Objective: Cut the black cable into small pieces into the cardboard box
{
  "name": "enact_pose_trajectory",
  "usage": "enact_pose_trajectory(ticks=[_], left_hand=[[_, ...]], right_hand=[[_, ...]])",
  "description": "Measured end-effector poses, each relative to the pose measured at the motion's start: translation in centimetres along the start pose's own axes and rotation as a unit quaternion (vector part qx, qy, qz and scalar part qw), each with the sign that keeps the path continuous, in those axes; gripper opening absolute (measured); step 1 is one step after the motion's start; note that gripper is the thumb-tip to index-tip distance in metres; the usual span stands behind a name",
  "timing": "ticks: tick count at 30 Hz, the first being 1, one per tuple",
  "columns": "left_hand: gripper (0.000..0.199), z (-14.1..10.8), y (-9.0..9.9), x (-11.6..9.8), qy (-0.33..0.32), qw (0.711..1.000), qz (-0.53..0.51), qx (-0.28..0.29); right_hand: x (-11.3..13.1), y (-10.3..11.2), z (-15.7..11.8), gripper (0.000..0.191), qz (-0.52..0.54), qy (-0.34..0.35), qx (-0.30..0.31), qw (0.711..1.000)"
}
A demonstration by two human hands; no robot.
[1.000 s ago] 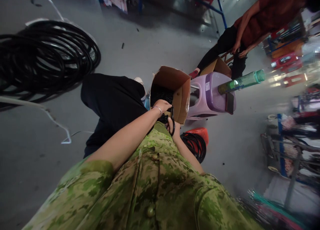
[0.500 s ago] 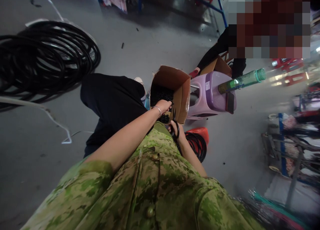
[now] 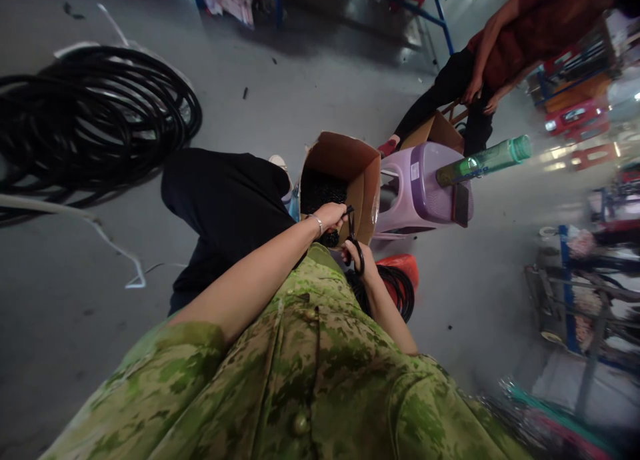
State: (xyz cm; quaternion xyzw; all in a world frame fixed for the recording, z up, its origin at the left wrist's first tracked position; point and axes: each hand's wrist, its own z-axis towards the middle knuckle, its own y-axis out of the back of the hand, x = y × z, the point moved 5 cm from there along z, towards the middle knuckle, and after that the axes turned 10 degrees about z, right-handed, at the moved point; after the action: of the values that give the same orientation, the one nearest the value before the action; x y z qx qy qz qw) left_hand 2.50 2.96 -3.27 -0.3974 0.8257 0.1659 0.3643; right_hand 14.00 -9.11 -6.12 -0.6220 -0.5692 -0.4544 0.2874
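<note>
My left hand, with a bracelet at its wrist, is closed over the opening of a cardboard box. It pinches a small black piece, whose kind is too small to tell. In my right hand is a pair of black-handled scissors. Their blades point toward the left hand and reach close to the black piece; whether they touch it I cannot tell. Many small black pieces lie inside the box, below the left hand.
A purple stool with a green bottle on it stands beyond the box. Coiled black hose lies on the floor at left, more black coil by a red bag. Another person sits at upper right.
The scissors have swung slightly, their blades now near the black piece. That piece shows more clearly at the left fingertips. The box and stool have stayed put.
</note>
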Motion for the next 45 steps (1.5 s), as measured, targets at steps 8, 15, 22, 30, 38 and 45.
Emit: enact_pose_trajectory(ticks=[8, 15, 22, 30, 38, 45], left_hand=[[0.025, -0.6, -1.2, 0.3, 0.016, 0.995, 0.036, 0.094], [0.023, 0.0, -2.3, 0.6, -0.062, 0.977, 0.100, 0.178], [0.011, 0.0, -1.9, 0.7, -0.053, 0.986, -0.050, 0.147], [0.017, -0.5, -0.3, 0.4, -0.028, 0.998, -0.062, 0.000], [0.022, -0.1, 1.4, 0.6, -0.017, 0.996, -0.050, -0.078], [0.023, -0.1, 2.3, 0.5, -0.035, 0.991, -0.057, -0.119]], right_hand=[[0.9, 0.4, 1.3, 0.036, 0.187, 0.005, -0.060, 0.980], [3.0, 0.7, 2.7, 0.027, 0.148, 0.041, -0.089, 0.984], [3.9, 1.5, 3.8, 0.031, 0.201, 0.068, -0.189, 0.959], [3.6, 0.6, 5.6, 0.030, 0.210, 0.056, -0.193, 0.957], [1.9, -0.6, 5.1, 0.035, 0.174, -0.004, -0.108, 0.979], [-0.1, -0.5, 1.7, 0.042, 0.007, 0.013, -0.030, 0.999]])
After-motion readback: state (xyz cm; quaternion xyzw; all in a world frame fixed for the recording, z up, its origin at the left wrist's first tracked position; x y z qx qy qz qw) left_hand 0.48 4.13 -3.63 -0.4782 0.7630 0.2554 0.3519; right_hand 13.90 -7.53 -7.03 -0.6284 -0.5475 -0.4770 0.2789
